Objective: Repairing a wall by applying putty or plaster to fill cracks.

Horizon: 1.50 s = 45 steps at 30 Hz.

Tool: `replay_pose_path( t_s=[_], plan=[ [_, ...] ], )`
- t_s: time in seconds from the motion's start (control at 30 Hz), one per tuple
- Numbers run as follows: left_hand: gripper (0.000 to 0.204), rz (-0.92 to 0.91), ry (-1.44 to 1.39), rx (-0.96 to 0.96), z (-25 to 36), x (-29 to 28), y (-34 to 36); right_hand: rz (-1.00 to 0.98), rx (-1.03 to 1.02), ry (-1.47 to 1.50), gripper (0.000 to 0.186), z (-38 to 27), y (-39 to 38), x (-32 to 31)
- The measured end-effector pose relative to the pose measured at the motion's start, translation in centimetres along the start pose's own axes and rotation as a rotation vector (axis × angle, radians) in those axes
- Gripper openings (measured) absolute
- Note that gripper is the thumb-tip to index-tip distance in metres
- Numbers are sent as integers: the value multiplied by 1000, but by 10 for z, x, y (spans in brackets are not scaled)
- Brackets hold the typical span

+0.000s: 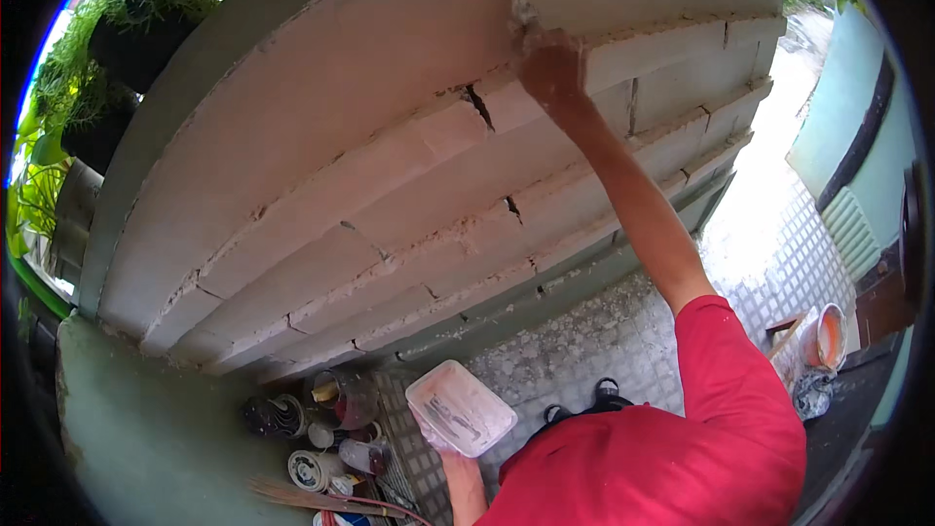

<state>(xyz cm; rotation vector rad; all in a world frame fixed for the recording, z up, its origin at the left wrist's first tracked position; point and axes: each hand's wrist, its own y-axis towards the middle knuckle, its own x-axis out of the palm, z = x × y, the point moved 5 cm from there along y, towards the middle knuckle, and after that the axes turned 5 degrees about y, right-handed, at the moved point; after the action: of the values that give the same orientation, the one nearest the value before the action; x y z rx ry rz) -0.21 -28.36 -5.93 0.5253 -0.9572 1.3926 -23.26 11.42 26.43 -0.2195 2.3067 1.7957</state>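
My right arm reaches up to the pale wall, and my right hand [553, 70] is closed around a putty knife [523, 6]. The knife's blade is smeared with white paste and lies at the smooth upper face of the wall [390, 68], just above a stepped ledge. Low in front of me, my left hand [440, 440] grips a shallow rectangular plastic tub [494, 433] from its near left side. White paste coats the inside of the tub. Most of the left fingers are hidden beneath it.
Stepped block ledges [448, 224] with cracks run across the wall. Buckets and jars [310, 469] crowd the floor at lower left, beside a broom-like bundle [312, 497]. An orange-lined bucket [828, 336] stands at right. Potted plants [88, 117] line the upper left.
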Motion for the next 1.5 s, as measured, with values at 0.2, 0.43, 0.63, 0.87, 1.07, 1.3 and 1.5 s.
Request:
replay_pose_path(
  t_s=[0.2, 0.43, 0.63, 0.87, 1.07, 1.3, 1.5],
  plan=[
    [61, 13, 12, 5, 1, 4, 24, -155, -85, -36, 17, -44, -13, 20],
    [63, 16, 7, -10, 7, -7, 27, -390, -27, -36, 19, -87, -16, 35],
    [65, 19, 18, 58, 21, -6, 18, -275, -193, 212, 17, -147, -43, 36],
    [65, 20, 29, 119, 21, -9, -2, -197, -248, 438, 13, -128, -35, -6],
    [64, 12, 29, 70, 9, -2, -2, 118, -99, 197, 26, 3, 12, -31],
    [63, 32, -49, 50, 7, -9, 8, 135, 55, 235, 34, 13, 5, -4],
    [63, 24, -35, 64, 21, -11, 9, -133, 151, 291, 37, -56, -16, 10]
  ],
)
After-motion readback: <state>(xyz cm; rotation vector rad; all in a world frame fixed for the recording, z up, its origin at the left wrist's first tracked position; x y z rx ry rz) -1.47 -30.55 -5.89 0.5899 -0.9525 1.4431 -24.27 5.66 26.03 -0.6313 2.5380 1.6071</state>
